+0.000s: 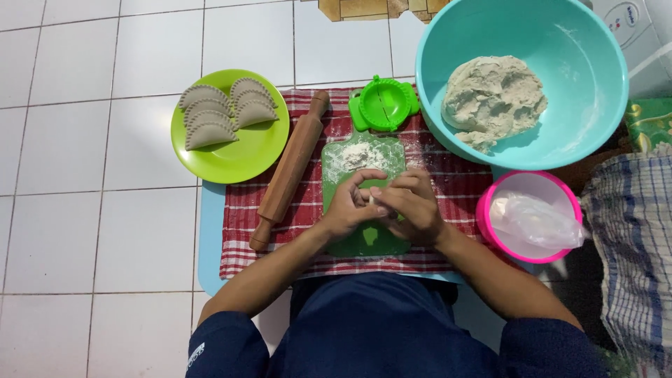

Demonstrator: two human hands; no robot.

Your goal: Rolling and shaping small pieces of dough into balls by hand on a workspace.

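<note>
dough piece (372, 199), small and pale, sits pinched between my left hand (350, 206) and right hand (413, 203), both closed around it over the green cutting board (364, 241) on the red checked cloth (241, 210). flour pile (360, 155) just above. rolling pin (290, 171) left, green dumpling press (383, 103) beyond, teal bowl (595, 63) of dough right.

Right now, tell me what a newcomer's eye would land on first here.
The big turquoise bowl at upper right, holding a grey dough lump, grabs attention first. Next comes the lime-green plate at left with crimped half-moon dumplings. In the middle, the left hand and right hand pinch a small piece of dough over a floured green cutting board.
</note>
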